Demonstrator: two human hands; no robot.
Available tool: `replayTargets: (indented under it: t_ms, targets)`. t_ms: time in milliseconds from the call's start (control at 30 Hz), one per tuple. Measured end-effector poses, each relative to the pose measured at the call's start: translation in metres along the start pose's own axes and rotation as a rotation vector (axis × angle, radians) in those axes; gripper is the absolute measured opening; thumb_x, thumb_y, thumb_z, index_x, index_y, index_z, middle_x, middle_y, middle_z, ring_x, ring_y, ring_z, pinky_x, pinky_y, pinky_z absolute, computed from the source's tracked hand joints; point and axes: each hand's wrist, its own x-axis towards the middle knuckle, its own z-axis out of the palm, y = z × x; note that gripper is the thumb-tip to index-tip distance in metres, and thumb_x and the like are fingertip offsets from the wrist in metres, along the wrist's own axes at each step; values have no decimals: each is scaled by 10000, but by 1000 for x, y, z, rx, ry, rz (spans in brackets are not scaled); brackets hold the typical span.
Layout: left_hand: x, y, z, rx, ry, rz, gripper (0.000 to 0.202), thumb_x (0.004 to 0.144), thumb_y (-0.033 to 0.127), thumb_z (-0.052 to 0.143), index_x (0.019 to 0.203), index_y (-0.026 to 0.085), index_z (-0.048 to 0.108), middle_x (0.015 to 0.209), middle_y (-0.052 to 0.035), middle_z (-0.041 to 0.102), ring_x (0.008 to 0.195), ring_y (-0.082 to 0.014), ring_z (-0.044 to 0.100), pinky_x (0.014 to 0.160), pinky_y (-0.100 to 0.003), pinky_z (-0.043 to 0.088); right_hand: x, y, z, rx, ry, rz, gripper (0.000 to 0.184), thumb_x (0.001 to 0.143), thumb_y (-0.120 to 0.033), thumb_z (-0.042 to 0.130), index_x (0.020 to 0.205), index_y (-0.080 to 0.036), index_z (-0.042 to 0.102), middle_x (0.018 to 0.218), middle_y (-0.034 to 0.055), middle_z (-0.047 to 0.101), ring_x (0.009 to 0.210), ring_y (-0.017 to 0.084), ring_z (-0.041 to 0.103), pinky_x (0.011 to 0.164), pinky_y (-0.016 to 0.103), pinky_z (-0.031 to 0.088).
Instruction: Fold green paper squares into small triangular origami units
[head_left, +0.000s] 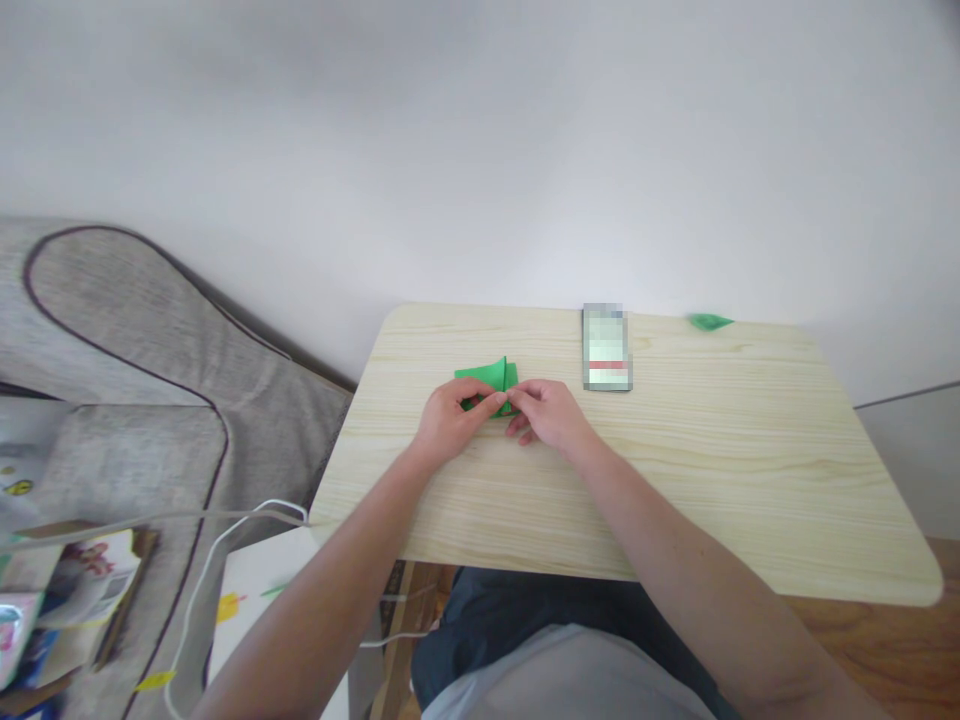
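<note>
Paper (482, 375): at the grip, over the table (720, 480); flap (504, 368) raised just beyond the fingertips.
Left hand (452, 415): clamped on paper; best held steady.
Right hand (551, 412): pinched on paper; edges best aligned before creasing.
Phone (607, 347): farther out, right of grip.
</note>
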Motion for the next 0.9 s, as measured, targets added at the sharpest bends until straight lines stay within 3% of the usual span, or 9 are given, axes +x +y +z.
replayTargets:
  t_ms: [233, 467, 567, 633, 733, 900]
  targets:
    - [-1, -3, 1, -31, 1, 9, 277, 928, 462, 652, 862, 217, 762, 868, -25, 748, 844, -190, 666, 799, -329, 502, 1, 1, 0, -7, -2, -13, 120, 959, -251, 598, 907, -173, 672, 886, 61, 699, 569, 176, 725, 393, 250, 553]
    - [-4, -8, 5, 11, 54, 23, 134, 889, 329, 689, 903, 215, 758, 895, -33, 751, 873, -202, 677, 826, -343, 511, 4, 6, 1, -20, 20, -10, 98, 966, -252, 572, 935, -185, 637, 825, 40, 680, 575, 190, 734, 421, 273, 570]
    - [-5, -8, 7, 18, 70, 30, 107, 880, 300, 685, 865, 212, 744, 857, -29, 736, 845, -198, 669, 813, -344, 510, 3, 6, 2, -38, 63, -12, 49, 960, -221, 547, 989, -203, 583, 822, 27, 685, 536, 181, 716, 427, 280, 561]
    - [-6, -7, 7, 1, 88, 28, 99, 875, 284, 680, 827, 208, 722, 829, -21, 724, 814, -190, 661, 785, -337, 507, 0, 5, 2, -51, 95, -10, 119, 944, -193, 543, 1060, -220, 547, 815, 15, 692, 502, 175, 696, 432, 280, 544]
    - [-8, 0, 2, -15, 124, 35, 89, 867, 261, 672, 798, 208, 690, 824, -15, 715, 801, -186, 659, 769, -335, 511, -6, 1, 2, -240, 181, -73, 251, 923, -173, 542, 1165, -236, 521, 786, 2, 704, 488, 162, 663, 492, 271, 511]
    - [-19, 26, -21, 211, 217, 125, 59, 861, 246, 672, 807, 222, 681, 874, -30, 722, 911, -229, 664, 899, -407, 510, -11, -7, 1, -722, 310, -264, 263, 886, -170, 549, 1143, -210, 585, 771, 47, 707, 778, 241, 696, 679, 306, 460]
